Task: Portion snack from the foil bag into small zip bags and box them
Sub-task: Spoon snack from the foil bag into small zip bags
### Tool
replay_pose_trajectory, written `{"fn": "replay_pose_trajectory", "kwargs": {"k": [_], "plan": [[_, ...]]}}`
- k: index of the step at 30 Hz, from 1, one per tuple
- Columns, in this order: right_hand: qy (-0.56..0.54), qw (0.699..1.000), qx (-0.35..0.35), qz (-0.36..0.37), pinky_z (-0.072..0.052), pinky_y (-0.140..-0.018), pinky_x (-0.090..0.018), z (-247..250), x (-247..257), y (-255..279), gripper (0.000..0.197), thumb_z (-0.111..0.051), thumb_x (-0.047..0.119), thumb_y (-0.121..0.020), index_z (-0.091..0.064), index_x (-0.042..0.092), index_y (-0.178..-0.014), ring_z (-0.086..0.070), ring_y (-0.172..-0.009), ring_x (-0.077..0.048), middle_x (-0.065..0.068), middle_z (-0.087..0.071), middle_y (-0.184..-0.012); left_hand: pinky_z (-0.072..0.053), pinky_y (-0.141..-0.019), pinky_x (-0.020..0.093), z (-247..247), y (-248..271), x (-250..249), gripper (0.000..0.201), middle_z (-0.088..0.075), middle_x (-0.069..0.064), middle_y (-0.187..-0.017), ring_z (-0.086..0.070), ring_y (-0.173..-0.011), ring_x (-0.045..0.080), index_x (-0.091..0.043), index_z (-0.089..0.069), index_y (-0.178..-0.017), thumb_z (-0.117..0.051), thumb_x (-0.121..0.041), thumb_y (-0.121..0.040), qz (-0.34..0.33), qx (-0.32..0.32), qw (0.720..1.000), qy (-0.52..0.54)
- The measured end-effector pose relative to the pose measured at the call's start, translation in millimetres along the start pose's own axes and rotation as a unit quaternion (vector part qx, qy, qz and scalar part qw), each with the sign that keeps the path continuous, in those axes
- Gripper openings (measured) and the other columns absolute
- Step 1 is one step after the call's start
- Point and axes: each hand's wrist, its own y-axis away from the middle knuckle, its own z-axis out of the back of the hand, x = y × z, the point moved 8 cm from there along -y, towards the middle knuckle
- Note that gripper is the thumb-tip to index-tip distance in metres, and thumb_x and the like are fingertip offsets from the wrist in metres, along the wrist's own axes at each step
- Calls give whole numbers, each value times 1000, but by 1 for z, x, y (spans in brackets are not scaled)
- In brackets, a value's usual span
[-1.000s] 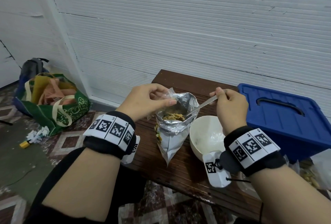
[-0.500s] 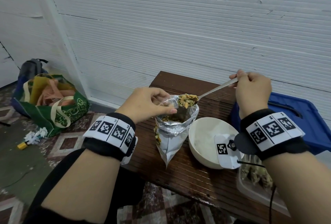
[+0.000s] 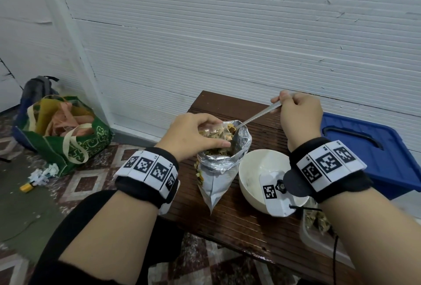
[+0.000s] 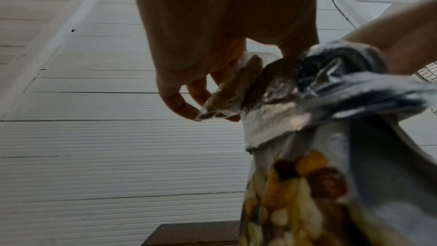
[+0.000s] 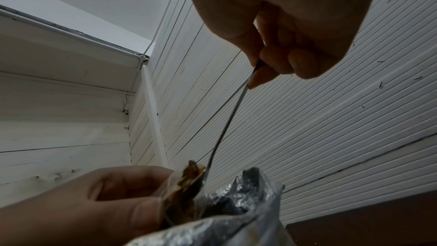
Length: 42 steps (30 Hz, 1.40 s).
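- Biggest thing on my feed is the brown table point(image 3: 239, 227), pushed up against the white wall, with a blue lidded bin point(image 3: 376, 148) on its right end.
- The foil bag point(image 3: 218, 171) stands upright near the table's front-left edge, mouth open upward, long axis roughly vertical and tapering to a point at the bottom. A white bowl point(image 3: 257, 171) sits just beside it on the right.
- My left hand point(image 3: 193, 134) is right over the bag's mouth — fingers curled, pinching a small clear zip bag point(image 3: 216, 131) with snack in it. The zip bag sits under the fingers, just above the foil rim, opening tilted toward the right hand.
- My right hand point(image 3: 298, 116) is up and to the right of the bag, fingers closed around the handle end of a metal spoon point(image 3: 257, 116).
- The spoon slants down-left from that hand — bowl end at the zip bag's opening, carrying snack.
- Bottom right, a clear tub point(image 3: 319, 230) with snack packs in it, partly hidden by my wrist.
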Motion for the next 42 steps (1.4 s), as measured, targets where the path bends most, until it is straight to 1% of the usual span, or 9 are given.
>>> {"fn": "replay_pose_trajectory", "kwargs": {"k": [8, 11, 14, 20, 28, 32, 36, 39, 42], "plan": [[-38, 998, 29, 28, -43, -65, -13, -12, 10, 7, 33, -49, 25, -99, -68, 21, -72, -56, -60, 4, 10, -64, -63, -46, -97, 39, -2, -1, -1, 42, -67, -19, -93, -58, -95, -1, -40, -67, -95, -82, -56, -60, -3, -30, 1000, -3], [-85, 992, 57, 70, -43, -71, -28, -16, 19, 12, 29, -50, 27, -99, -69, 24, -77, -56, -64, -4, 5, -67, -66, -51, -85, 22, -3, -1, -1, 40, -67, -18, -88, -61, -89, 0, -31, -69, -97, -82, -49, -64, -1, -34, 999, 27], [-117, 984, 52, 124, -37, -63, -21, -9, 33, 18, 26, -50, 25, -99, -69, 22, -82, -49, -56, 3, 8, -63, -66, -44, -69, 6, -1, -2, 3, 32, -65, -18, -89, -60, -85, -3, -32, -65, -92, -82, -44, -68, 13, -41, 997, 66], [-155, 971, -23, 179, -37, -59, -12, 21, 44, 13, 25, -49, 21, -99, -68, 8, -91, -52, -55, 4, 13, -60, -70, -40, -68, 10, 5, -3, 10, 27, -62, -16, -83, -55, -79, -7, -31, -63, -88, -78, -44, -71, 30, -58, 992, 112], [-86, 984, -100, 122, -48, -74, -23, 37, 17, 6, 29, -49, 28, -98, -62, 34, -72, -61, -69, -2, 18, -62, -62, -43, -66, 5, 8, -2, 10, 33, -69, -10, -86, -58, -76, -12, -26, -67, -94, -76, -46, -69, 20, -54, 991, 123], [-5, 992, -49, 116, -35, -59, -4, 19, 5, 15, 25, -51, 27, -98, -67, 24, -78, -52, -59, 13, 16, -57, -62, -46, -69, 9, 8, -2, 8, 33, -69, -11, -83, -59, -74, -12, -28, -68, -92, -75, -48, -67, 11, -47, 989, 137], [77, 987, 27, 140, -34, -49, -9, -12, -7, 34, 24, -54, 28, -96, -70, 18, -81, -47, -48, 0, 9, -56, -58, -48, -81, 16, 10, -2, 2, 40, -71, -13, -89, -63, -85, -7, -30, -68, -92, -70, -55, -61, -14, -50, 986, 159], [115, 981, 79, 134, -35, -54, -14, -31, -18, 43, 24, -56, 30, -95, -72, 14, -87, -51, -59, -2, 8, -61, -65, -53, -90, 38, 12, 0, -3, 43, -72, -10, -101, -65, -99, 7, -36, -70, -97, -67, -62, -62, -29, -52, 983, 172], [119, 982, 109, 100, -35, -63, -19, -36, -27, 44, 23, -57, 34, -94, -72, 16, -90, -56, -70, -8, 13, -59, -67, -54, -87, 42, 13, 3, -10, 40, -70, -14, -108, -65, -103, 12, -37, -71, -102, -68, -58, -68, -38, -55, 978, 196]]}}
